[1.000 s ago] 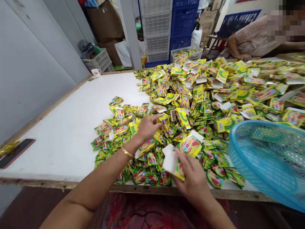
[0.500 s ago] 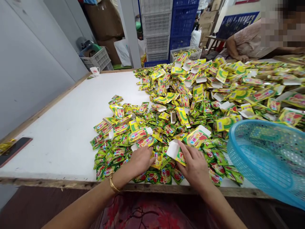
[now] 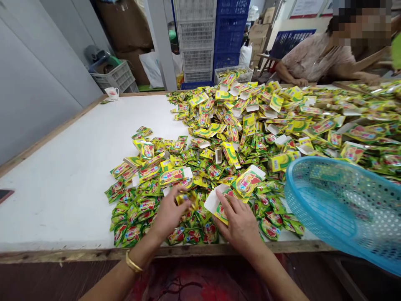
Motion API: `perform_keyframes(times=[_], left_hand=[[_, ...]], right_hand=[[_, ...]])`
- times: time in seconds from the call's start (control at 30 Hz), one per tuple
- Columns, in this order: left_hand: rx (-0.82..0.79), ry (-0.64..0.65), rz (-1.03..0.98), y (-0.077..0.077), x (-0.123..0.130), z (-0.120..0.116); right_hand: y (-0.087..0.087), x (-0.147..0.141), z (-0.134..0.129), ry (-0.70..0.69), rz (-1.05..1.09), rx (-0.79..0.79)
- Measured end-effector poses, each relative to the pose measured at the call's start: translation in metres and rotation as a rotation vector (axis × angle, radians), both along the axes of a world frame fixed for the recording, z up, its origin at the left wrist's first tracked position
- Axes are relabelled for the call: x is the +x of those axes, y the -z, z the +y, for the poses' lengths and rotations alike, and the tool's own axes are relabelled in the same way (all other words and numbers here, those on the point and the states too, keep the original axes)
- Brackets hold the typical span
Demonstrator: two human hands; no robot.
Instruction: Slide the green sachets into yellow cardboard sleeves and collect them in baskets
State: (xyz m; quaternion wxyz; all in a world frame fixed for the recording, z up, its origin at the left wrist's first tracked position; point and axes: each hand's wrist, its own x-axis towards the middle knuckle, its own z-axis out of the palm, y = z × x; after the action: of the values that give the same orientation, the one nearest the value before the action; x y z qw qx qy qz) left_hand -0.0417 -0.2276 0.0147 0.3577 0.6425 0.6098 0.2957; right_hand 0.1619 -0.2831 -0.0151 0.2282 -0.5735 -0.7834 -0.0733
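Note:
My left hand (image 3: 171, 213), with a gold bangle at its wrist, is closed on a small yellow packet (image 3: 187, 200) above the pile of green packets (image 3: 147, 205). To its right, my right hand (image 3: 239, 221) grips a yellow-green box (image 3: 222, 212) whose white flap (image 3: 213, 201) stands open toward the left. Another yellow box (image 3: 248, 181) with a white flap lies just beyond my right fingers. More flattened or open boxes (image 3: 173, 176) rest on the packets past my left hand.
A blue perforated basket (image 3: 332, 205) sits at the right table edge. Boxes and packets heap up across the back right, where a person (image 3: 313, 58) leans at the table. Stacked crates (image 3: 197, 37) stand behind; a white cup (image 3: 112, 93) is at the far left corner.
My left hand has lifted a little and now holds the small yellow packet up from the pile. My right hand still grips the box. The whole view has shifted somewhat to the right.

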Motion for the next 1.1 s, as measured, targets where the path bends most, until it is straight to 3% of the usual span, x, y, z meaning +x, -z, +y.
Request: perform_keyframes(times=[0.1,0.2,0.33,0.47,0.57,0.87,0.97,1.1], left_hand=[[-0.009,-0.069,-0.233,-0.018,0.008,0.01],[0.131,-0.032,-0.193,-0.024,0.032,0.009],[0.258,-0.014,-0.083,-0.015,0.05,0.008],[0.083,0.023,-0.081,-0.014,0.037,0.034],[0.064,0.059,-0.102,-0.016,0.031,0.054],[0.093,-0.272,-0.223,-0.003,0.049,0.045],[0.081,-0.255,-0.229,0.002,0.047,0.047],[0.086,-0.118,-0.195,0.013,0.043,0.045]], right_hand=[[0.001,-0.009,0.005,-0.001,-0.009,0.004],[0.002,-0.021,0.011,0.039,0.052,0.052],[-0.001,-0.027,0.013,0.124,0.105,0.116],[0.001,-0.029,0.019,0.089,0.039,0.188],[0.009,-0.032,0.033,0.083,0.002,0.272],[0.035,-0.063,0.057,0.32,0.087,0.504],[0.034,-0.067,0.063,0.385,0.128,0.561],[0.026,-0.054,0.062,0.356,0.191,0.514]])
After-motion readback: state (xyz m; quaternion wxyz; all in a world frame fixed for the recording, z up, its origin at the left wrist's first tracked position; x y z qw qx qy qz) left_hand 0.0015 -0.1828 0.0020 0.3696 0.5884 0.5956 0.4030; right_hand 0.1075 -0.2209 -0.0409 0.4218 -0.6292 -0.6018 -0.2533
